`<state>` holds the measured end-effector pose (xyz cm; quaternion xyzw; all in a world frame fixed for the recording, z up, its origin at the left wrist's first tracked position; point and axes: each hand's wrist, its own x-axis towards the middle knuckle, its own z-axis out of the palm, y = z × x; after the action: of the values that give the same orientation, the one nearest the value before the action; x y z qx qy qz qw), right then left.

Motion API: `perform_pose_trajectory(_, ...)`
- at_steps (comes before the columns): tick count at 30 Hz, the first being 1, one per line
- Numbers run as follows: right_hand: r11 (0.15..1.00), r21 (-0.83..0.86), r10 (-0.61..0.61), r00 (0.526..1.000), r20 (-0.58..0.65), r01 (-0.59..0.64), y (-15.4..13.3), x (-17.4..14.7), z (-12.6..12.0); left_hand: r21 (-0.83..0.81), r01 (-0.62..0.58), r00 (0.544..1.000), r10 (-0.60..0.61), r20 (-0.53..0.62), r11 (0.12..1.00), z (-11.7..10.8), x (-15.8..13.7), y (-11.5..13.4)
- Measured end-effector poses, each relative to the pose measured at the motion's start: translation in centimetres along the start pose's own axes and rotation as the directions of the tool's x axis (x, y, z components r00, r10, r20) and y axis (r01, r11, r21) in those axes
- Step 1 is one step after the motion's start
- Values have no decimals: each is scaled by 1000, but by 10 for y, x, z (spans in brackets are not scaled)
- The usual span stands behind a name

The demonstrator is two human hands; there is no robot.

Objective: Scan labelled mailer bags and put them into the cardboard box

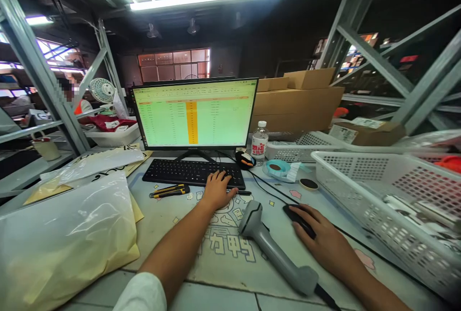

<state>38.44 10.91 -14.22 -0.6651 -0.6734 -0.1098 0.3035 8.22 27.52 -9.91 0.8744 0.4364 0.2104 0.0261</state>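
Observation:
My left hand [217,189] rests on the right end of a black keyboard [180,172], fingers spread over the keys. My right hand [322,239] lies over a black mouse [293,214] on the desk mat. Between my forearms a grey barcode scanner [273,253] lies on its side. A monitor [196,114] behind the keyboard shows a green spreadsheet with an orange column.
A white plastic basket [392,205] fills the right side. Clear plastic bags [61,234] and envelopes lie at left. A yellow utility knife [169,190], a water bottle [259,142], a label roll [279,168] and cardboard boxes [298,100] stand around. A person sits at far left behind metal shelving.

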Motion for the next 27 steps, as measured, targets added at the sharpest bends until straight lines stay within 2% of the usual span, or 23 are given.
perform_pose_trajectory(11, 1000, -7, -11, 1000, 21, 12, -5, -1, -6, -1, -7, 1000, 7, -2, 1000, 2, 0, -1)
perform_pose_trajectory(21, 993, 44, -111, 993, 32, 110, 8, 2, 1, -9, -13, 1000, 13, -10, 1000, 0, 1, 0)
perform_pose_trajectory(27, 991, 55, -122, 992, 42, 120, 5, 4, -1, -6, -11, 1000, 11, -17, 1000, 2, 1, 0)
